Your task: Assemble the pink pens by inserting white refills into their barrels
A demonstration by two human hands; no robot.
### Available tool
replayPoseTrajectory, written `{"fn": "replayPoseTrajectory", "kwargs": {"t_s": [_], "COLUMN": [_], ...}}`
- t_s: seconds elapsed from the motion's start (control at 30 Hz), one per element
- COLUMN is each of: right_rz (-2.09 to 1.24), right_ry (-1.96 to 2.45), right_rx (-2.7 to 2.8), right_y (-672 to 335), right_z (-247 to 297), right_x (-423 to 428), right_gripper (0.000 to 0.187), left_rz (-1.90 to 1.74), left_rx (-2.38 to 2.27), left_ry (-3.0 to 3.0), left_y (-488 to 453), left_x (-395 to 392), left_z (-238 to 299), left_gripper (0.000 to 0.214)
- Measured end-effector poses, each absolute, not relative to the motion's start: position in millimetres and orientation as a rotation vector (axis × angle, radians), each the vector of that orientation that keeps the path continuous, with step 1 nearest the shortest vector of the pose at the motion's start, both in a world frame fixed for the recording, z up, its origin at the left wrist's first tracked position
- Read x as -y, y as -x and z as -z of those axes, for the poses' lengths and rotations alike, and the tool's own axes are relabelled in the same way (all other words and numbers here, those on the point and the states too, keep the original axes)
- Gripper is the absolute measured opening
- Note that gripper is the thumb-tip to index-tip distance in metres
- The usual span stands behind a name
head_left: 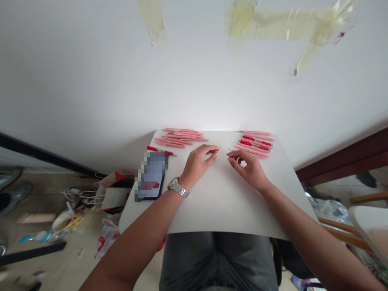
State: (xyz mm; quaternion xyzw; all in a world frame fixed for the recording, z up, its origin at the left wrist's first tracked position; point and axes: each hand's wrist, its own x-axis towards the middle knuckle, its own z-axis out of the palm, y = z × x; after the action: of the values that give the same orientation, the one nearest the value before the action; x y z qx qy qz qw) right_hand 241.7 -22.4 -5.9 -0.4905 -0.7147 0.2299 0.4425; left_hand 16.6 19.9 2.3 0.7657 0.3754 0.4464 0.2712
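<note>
Nothing legible anywhere: no text, label, brand, number or sign. On the phone (151, 176) screen, left of centre, only blurred blocks. Any print on the pink pens (181, 139), upper middle of the frame, too small to read.

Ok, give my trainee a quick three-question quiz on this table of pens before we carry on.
1. True or false: the phone lies on the right part of the table.
2. Which wrist bears the watch? A) left B) right C) neither
3. Fill in: the pink and red pens at the table's far edge lie in ___ groups.

Key
1. False: it lies on the left part, beside the left hand.
2. A.
3. Two; one loose red pen lies apart, just beyond the phone.
</note>
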Motion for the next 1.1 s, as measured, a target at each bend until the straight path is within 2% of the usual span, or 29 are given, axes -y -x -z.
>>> {"fn": "replayPoseTrajectory", "kwargs": {"t_s": [0.2, 0.5, 0.73, 1.1], "right_rz": [-0.577, -0.653, -0.734, -0.737], "right_ry": [1.218, 1.230, 1.264, 1.292], "right_rx": [1.762, 1.804, 1.830, 1.645], "right_y": [-242.9, -241.9, -241.3, -246.4], "right_z": [7.3, 9.5, 13.4, 15.6], "right_x": [21.4, 18.9, 20.3, 14.3], "right_gripper": [0.023, 0.026, 0.027, 0.027], "left_rz": [-1.159, -1.179, -1.170, -1.230], "left_rx": [-0.988, -0.798, -0.762, -1.296], "left_ry": [-1.986, -1.685, -1.695, -2.104], "left_y": [-18.6, -24.7, -29.5, -0.2], "left_x": [-22.9, -17.6, -11.9, -26.6], "left_z": [3.4, -0.2, -2.0, -13.5], "left_gripper": [0.016, 0.023, 0.022, 0.021]}}
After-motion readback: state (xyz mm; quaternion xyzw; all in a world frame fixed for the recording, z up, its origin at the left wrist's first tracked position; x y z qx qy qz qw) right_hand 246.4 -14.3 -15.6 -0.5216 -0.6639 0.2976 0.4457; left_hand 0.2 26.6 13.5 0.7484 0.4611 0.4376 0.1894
